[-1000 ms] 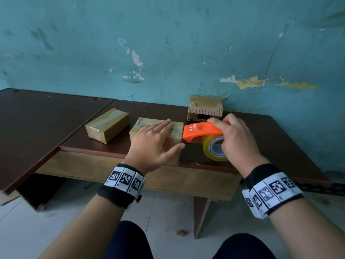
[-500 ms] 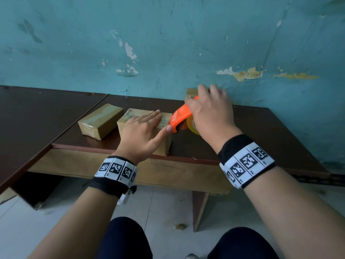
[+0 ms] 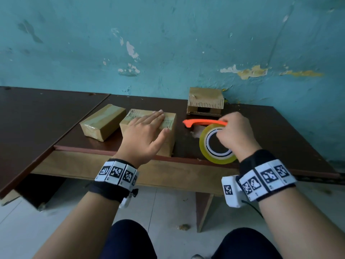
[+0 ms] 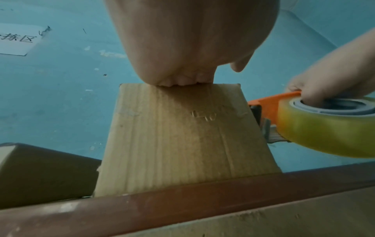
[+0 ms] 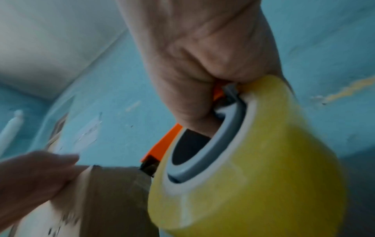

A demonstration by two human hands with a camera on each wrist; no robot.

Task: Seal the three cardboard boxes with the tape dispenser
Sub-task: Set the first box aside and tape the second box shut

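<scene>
Gripping tape dispenser [image 3: 214, 135], right hand [image 3: 236, 136] just beside middle box [image 3: 168, 128].

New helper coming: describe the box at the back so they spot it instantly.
On the dark brown table against the teal wall, look to the far edge, beyond the orange tape dispenser. The back box stands alone there, its corrugated front showing dark gaps, unlike the two closed boxes nearer the front.

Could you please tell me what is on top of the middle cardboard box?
The left hand lies flat on the middle cardboard box, fingers straight, over a pale printed label. The hand covers most of the top.
</scene>
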